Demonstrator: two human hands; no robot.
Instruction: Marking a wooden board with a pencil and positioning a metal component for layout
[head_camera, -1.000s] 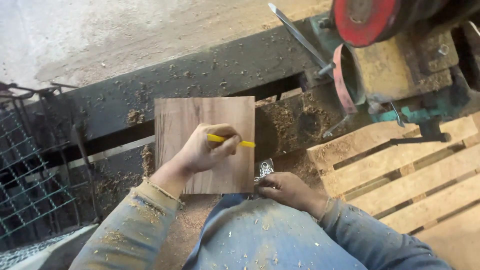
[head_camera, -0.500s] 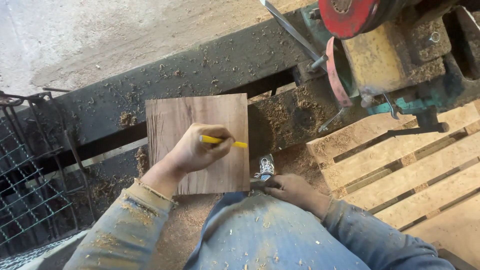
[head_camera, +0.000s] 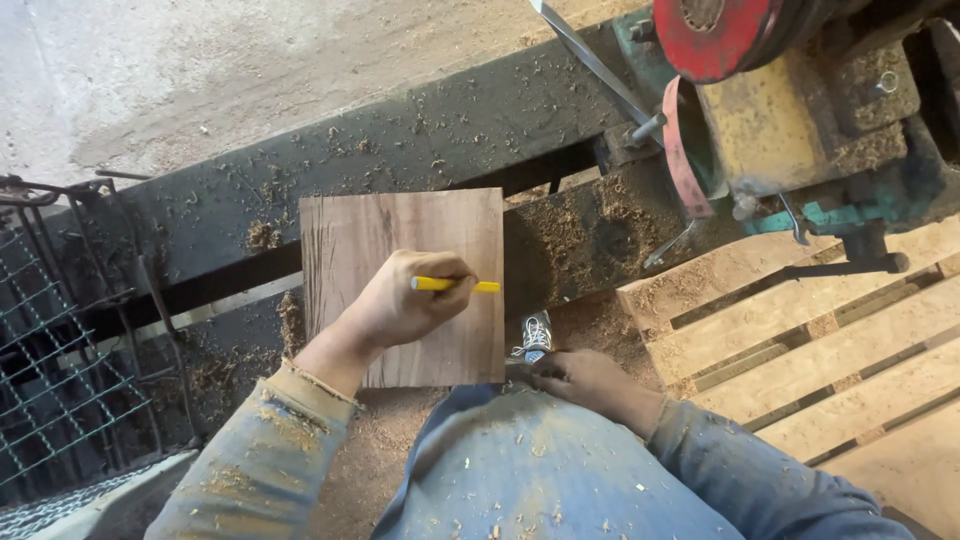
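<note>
Concrete floor (head_camera: 200, 70) filled the top left, dusted with sawdust. A dark steel beam (head_camera: 400, 140) ran diagonally across the frame, covered in shavings. Saw machine (head_camera: 790, 110) sat top right: red wheel (head_camera: 715, 35), yellow body, green frame parts, a thin blade strip angling off toward the top. Wooden pallet (head_camera: 800, 350) lay on the right, slats running diagonally, sawdust on the near end. Green wire mesh (head_camera: 60, 360) stood at the left edge.

Person's lap in blue fabric (head_camera: 540, 470) filled the bottom centre, flecked with chips.

Board (head_camera: 400, 230), roughly square, pale brown with visible grain, stood propped near the lap, its top edge against the beam and its lower right corner by the right hand. Whether it rested on the knee or the ground I couldn't tell.

Left hand (head_camera: 415, 300) lay on the board face, fingers curled tight around a yellow pencil (head_camera: 455, 285), tip pointing right, close to the board's right edge. Sleeve dusty.

Right hand (head_camera: 585, 380) sat at the board's bottom right corner, fingers curled at the corner; couldn't tell whether they actually gripped the board or anything else.

A shoe (head_camera: 535, 335) with white laces showed just above the right hand, on sawdust.
</note>
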